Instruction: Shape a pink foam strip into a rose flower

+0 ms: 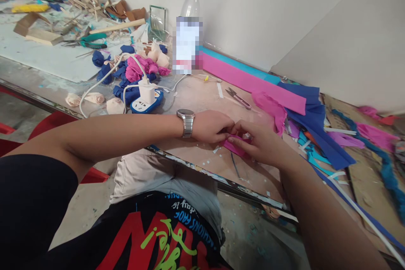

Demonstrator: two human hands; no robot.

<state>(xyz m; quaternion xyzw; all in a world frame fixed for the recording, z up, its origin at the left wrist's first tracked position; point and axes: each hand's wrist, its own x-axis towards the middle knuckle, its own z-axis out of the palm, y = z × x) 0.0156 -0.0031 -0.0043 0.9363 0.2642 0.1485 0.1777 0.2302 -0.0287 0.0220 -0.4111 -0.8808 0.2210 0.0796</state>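
Head view: L hand & R hand meet just inside the front edge of the worktable, thumbs & forefingers pinching a short magenta crepe strip btwn them, w/ L at its left end; the rest of R's fingers curl partly over it, so the hidden part can't be told. Strip is held above the tabletop, near table's front edge. Open room: bare board behind the hands, btwn power strip on the left & thread snips at the back right. Wall closes off the far side; right side's crowded w/ blue, pink & teal scraps.

Counts: 1 steel wristwatch on L wrist; 1 pr snips; 1 power strip w/ 1 white charger plugged in; 1 clear bottle, red cap; 3 cream rosettes along the near-left edge; 1 long flat pink strip at back right.

Writing: black T-shirt reads upside down, "...HIONS FADE" & "day is" in part; big red & lime letters cut off. Phone screen by bottle is pixelated, can't read.
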